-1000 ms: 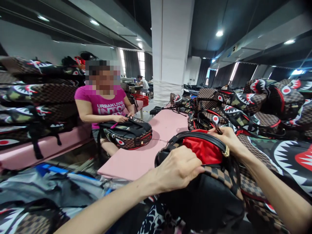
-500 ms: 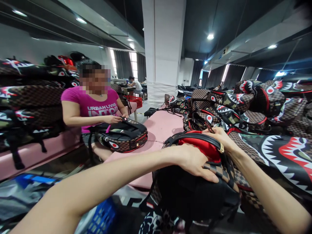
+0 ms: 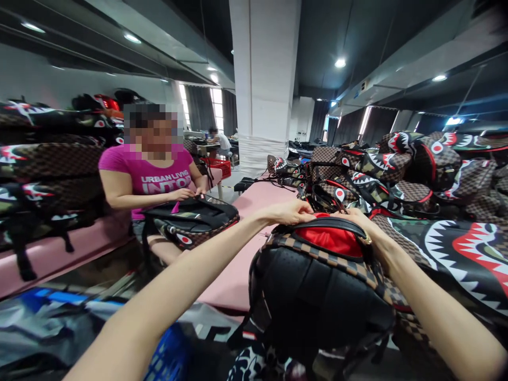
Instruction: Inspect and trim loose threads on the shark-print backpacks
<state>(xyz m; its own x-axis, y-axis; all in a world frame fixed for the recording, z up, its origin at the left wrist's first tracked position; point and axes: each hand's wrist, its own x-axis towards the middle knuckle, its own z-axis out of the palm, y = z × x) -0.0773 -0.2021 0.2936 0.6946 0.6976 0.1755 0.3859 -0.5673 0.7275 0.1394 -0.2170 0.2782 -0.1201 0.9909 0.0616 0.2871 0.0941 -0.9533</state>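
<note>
A black backpack [image 3: 321, 296] with brown checkered trim stands upright in front of me, its top open and the red lining [image 3: 331, 239] showing. My left hand [image 3: 293, 212] is closed on the far rim of the opening, left of centre. Just right of it, my right hand [image 3: 359, 222] grips the same far rim, its fingertips partly hidden behind the bag's edge. The black handle strap arches across the opening, nearer to me than both hands.
Across the pink table [image 3: 265, 198], a person in a pink shirt [image 3: 162, 177] handles another backpack [image 3: 194, 219]. Shark-mouth bags [image 3: 456, 243] are piled at the right, more bags [image 3: 59, 164] at the left. A blue basket [image 3: 169, 352] is below; a white pillar [image 3: 264, 79] stands behind.
My left hand has moved from the near side of the backpack to its far rim, beside my right hand. The near black panel and more red lining now show.
</note>
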